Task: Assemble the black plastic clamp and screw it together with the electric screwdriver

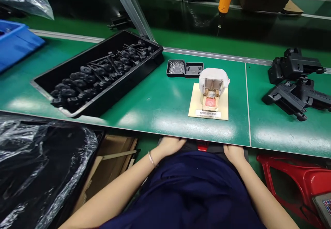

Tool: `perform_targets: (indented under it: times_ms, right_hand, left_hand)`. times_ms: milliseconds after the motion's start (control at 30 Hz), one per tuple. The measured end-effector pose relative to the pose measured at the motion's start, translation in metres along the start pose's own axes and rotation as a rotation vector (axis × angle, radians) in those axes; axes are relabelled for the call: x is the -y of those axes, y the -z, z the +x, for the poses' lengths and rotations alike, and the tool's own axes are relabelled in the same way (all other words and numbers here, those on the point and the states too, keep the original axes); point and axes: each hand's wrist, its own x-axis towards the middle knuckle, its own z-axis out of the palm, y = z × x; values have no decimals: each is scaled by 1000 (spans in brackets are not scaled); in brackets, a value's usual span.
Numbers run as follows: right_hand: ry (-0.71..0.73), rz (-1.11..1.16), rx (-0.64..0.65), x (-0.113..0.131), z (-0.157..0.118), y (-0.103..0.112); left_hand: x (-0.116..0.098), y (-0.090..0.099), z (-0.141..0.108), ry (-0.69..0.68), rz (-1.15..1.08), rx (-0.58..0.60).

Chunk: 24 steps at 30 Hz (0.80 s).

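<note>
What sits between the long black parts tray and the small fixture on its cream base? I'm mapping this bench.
In the head view, two small black dishes sit side by side between the tray and the fixture; otherwise green mat.

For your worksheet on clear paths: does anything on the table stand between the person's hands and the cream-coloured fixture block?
Nothing on the green table does. Both the left hand and right hand sit below its near edge; bare surface lies before the cream-coloured fixture block.

Your left hand (169, 145) and right hand (234, 153) rest below the green bench's (155, 101) near edge, fingers hidden under it. Above sit a labelled jig (210, 96), a black tray of knobs (98, 73) and two small screw dishes (184, 68).
</note>
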Motion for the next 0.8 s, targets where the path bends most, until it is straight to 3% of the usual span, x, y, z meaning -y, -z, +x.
perform_targets:
  times_ms: [100, 167, 200, 300, 367, 433, 533, 567, 600, 700, 733, 800]
  right_hand:
    - [8, 55, -34, -3, -29, 4]
    - [26, 73, -56, -5, -45, 3]
    - [42, 75, -70, -6, -52, 2]
    - [124, 65, -124, -12, -62, -5]
    - [183, 66, -158, -15, -66, -9]
    - [223, 81, -192, -18, -68, -13]
    - [244, 118, -244, -20, -73, -14]
    - [245, 134, -256, -19, -74, -13]
    - [243, 152, -265, -17, -75, -11]
    - [211, 222, -262, -3, -79, 7]
    - [194, 253, -247, 5, -81, 16]
    - [161, 321, -190, 24, -82, 36]
  left_hand:
    - [-25, -4, -30, -234, -97, 333]
    - [-30, -9, -39, -221, -41, 420]
    - [-28, -12, -39, -135, 21, 381]
    - [-20, -18, -35, 190, 195, 104]
    - [-25, -15, -38, 233, 226, 46]
    - [-43, -7, -50, 104, 150, 146]
    - [-75, 1, -65, -354, -134, 494]
    - [-82, 0, -66, -422, -117, 524]
    - [-83, -2, -64, -397, -25, 451]
    - [-67, -9, -52, 14, 383, -59]
    - [-58, -9, -49, 87, 425, -134]
    - [-43, -3, -48, 101, 419, -132]
